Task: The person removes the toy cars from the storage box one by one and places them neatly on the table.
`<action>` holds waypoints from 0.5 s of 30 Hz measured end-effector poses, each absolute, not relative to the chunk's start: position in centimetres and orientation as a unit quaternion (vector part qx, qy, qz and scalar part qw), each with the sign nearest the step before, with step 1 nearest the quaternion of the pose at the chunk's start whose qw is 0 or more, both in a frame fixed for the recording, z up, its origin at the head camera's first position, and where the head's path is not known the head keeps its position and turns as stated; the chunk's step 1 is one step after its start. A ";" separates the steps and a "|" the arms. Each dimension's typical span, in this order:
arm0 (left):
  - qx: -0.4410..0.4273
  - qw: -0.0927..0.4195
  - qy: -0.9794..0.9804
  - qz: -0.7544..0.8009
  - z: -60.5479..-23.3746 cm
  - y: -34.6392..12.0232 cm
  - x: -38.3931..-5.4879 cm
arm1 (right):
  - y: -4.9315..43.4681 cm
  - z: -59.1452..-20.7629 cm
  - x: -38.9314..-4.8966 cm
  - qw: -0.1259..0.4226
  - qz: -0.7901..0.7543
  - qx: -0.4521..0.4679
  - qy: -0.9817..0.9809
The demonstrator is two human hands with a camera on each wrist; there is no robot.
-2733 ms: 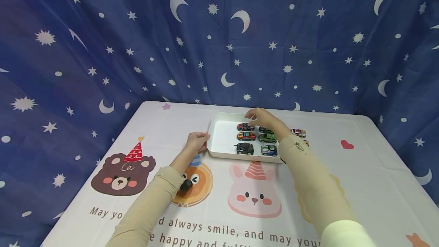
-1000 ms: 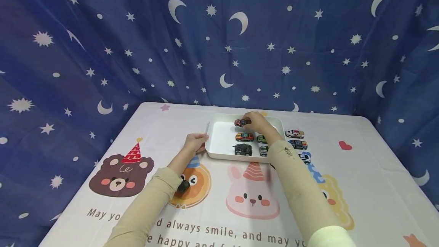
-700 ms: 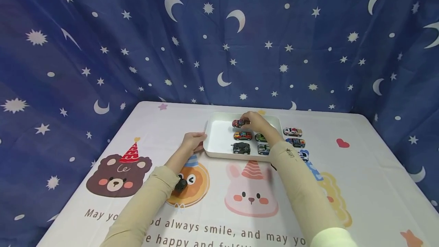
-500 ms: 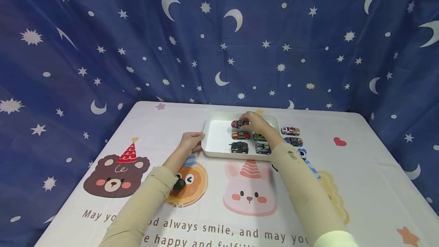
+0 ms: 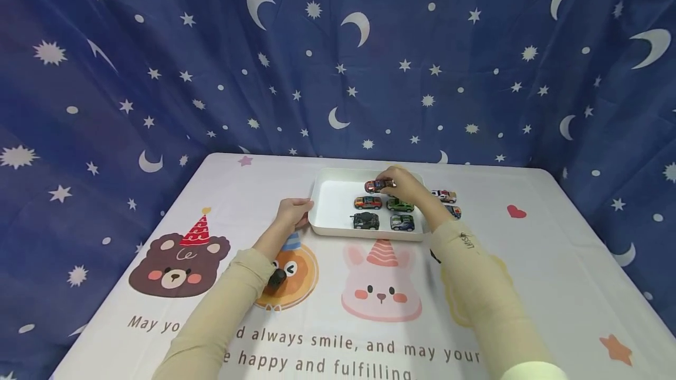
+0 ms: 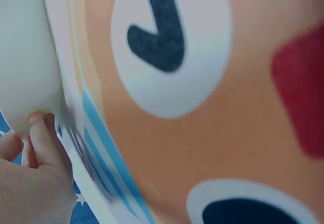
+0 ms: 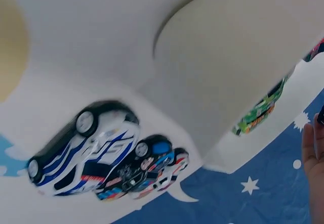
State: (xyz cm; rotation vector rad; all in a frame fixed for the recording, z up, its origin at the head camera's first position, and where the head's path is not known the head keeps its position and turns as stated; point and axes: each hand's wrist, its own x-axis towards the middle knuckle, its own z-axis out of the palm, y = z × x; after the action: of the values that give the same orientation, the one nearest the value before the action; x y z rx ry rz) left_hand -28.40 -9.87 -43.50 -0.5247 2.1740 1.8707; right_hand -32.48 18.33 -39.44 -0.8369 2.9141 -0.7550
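Note:
My right hand (image 5: 405, 186) pinches a red-and-black toy car (image 5: 377, 186) over the far part of a white tray (image 5: 331, 204). In the right wrist view only part of that hand (image 7: 315, 158) shows at the right edge. My left hand (image 5: 292, 213) grips the tray's left rim between thumb and fingers; the left wrist view shows its fingertips against the tray wall (image 6: 28, 57). Below the held car sit an orange-red toy car (image 5: 367, 203), a green one (image 5: 399, 204), a black tank-like one (image 5: 365, 221) and a blue-and-silver one (image 5: 402, 223).
Right of the tray, a white-and-red toy car (image 5: 445, 196) and a dark blue one (image 5: 452, 211) stand on the table, partly behind my right arm. A white toy car with blue stripes (image 7: 91, 153) shows beside them in the right wrist view. A starry blue curtain (image 5: 338, 63) hangs behind.
My right hand reached into the tray, took hold of the red-and-black toy car and has moved it slightly right from its place. My left hand stays on the tray rim.

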 end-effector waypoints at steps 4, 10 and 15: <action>-0.168 0.105 0.744 0.638 -43.0 -9.8 -28.8 | 19.1 -38.7 -32.3 0.000 -0.240 -0.268 0.933; -0.173 0.118 0.745 0.633 -43.4 -9.9 -28.7 | 20.3 -38.4 -31.9 0.004 -0.220 -0.255 0.941; -0.175 0.117 0.744 0.634 -43.7 -9.9 -28.6 | 21.4 -38.2 -31.4 0.008 -0.209 -0.254 0.944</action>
State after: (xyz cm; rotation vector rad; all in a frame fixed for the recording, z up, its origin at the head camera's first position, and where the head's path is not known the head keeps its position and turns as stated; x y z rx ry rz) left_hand -28.62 -9.92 -43.73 -0.5127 2.1780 1.8556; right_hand -31.40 21.42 -38.18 -0.7951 2.9525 -0.6529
